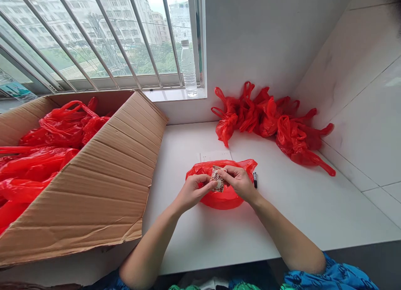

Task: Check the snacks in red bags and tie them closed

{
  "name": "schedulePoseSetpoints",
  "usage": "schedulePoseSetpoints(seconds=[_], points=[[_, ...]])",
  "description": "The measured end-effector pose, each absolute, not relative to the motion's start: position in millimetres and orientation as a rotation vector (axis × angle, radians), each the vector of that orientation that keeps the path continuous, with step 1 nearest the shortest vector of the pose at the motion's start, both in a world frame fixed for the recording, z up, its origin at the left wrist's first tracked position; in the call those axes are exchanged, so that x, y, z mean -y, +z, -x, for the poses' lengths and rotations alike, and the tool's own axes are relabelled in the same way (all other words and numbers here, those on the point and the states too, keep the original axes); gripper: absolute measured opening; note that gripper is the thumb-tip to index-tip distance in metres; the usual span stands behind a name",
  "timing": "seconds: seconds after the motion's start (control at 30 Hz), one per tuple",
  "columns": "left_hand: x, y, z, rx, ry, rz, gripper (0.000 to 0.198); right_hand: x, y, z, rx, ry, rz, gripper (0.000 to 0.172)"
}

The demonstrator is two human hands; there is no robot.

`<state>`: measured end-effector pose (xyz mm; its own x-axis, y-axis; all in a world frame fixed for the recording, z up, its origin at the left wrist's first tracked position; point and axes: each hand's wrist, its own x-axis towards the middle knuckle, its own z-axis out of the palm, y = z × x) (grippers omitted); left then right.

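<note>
Between my two hands is a small printed packet (pixel 217 182), cream with dark brown lettering. My left hand (pixel 196 190) pinches its left edge between thumb and fingers. On the other side my right hand (pixel 239 180) grips the upper right edge, its thumb across the front. Directly below the packet an opened red plastic bag (pixel 224 201) is spread on the white table. Its contents, if any, are hidden by my hands. A sheet of white paper (pixel 215 156) lies just behind the bag, and a black pen (pixel 255 180) rests to its right.
A large cardboard box (pixel 103 173) with red bags (pixel 62 123) inside stands at the left. Several tied red bags (pixel 266 119) line the wall at the back right. A clear water bottle (pixel 188 71) stands on the windowsill beside the barred window.
</note>
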<state>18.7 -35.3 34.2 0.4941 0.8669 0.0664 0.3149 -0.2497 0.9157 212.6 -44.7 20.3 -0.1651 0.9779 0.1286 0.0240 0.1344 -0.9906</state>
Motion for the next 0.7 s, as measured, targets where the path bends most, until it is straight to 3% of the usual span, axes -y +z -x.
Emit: schedulePoseSetpoints(seconds=[0.23, 0.7], points=[[33.6, 32.0, -16.4, -0.936, 0.677, -1.762, 0.041, 41.5, 17.8, -213.9, 1.371, 1.361, 1.032, 0.049], [32.1, 24.4, -16.5, -0.902, 0.642, -1.842, 0.040, 39.7, 12.7, -214.6, 1.359, 1.291, 1.008, 0.041]])
